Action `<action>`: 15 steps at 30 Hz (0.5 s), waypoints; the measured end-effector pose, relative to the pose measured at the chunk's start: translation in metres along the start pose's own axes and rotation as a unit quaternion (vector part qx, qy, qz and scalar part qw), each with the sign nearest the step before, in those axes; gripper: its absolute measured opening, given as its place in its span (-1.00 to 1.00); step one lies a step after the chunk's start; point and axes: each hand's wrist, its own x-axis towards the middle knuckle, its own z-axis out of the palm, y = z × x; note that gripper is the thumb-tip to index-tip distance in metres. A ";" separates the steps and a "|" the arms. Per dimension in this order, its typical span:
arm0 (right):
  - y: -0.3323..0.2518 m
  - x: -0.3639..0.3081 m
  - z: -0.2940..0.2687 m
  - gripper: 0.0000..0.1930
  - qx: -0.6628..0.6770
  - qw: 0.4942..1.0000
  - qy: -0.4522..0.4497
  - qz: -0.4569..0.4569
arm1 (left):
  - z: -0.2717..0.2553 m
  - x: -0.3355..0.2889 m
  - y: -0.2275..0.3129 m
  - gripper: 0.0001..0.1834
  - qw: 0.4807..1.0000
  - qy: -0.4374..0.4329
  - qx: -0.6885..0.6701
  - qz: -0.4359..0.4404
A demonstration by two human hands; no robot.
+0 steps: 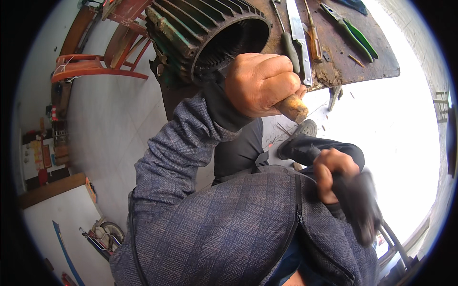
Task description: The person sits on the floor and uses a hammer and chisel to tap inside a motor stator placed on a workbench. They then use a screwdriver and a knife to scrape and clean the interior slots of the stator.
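My left hand (262,83) is wrapped round a tool with a worn wooden handle (295,109), whose butt end sticks out below my fist. Its working end is hidden by the hand, toward the open mouth of a finned green motor housing (193,45). That housing lies on its side on the wooden bench (377,66), its dark round opening facing me. Lower and to the right, my right hand (334,171) is closed round what looks like a hammer (360,207). Its dark head is smeared by motion and well apart from the wooden handle.
On the bench lie a long knife (296,24), a wooden-handled screwdriver (315,43), a tool with a dark grip (289,50) and green-handled pliers (357,38). A red chair (95,66) stands at left. My shoe (303,133) rests below the bench edge.
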 end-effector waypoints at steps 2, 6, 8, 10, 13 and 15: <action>0.003 -0.001 0.000 -0.71 0.026 0.974 -0.081 0.211 | 0.003 -0.003 0.001 -0.66 1.000 -0.004 -0.001 0.016; 0.004 -0.005 -0.003 -0.72 -0.122 0.976 -0.156 0.087 | 0.005 -0.009 0.002 -0.67 0.999 -0.041 -0.002 0.026; 0.005 -0.008 -0.003 -0.77 -0.039 0.997 -0.050 -0.032 | 0.005 -0.010 0.002 -0.67 0.998 -0.052 0.009 0.028; 0.007 -0.009 -0.001 -0.81 0.123 0.989 0.014 -0.082 | 0.005 -0.010 0.002 -0.70 0.999 -0.044 0.004 0.021; 0.012 -0.005 0.004 -0.80 0.097 0.973 -0.084 0.193 | 0.005 -0.009 0.000 -0.74 0.999 -0.039 0.035 0.013; 0.013 -0.001 0.004 -0.76 -0.080 0.975 -0.160 0.132 | 0.004 -0.008 0.000 -0.74 0.998 -0.049 0.023 0.020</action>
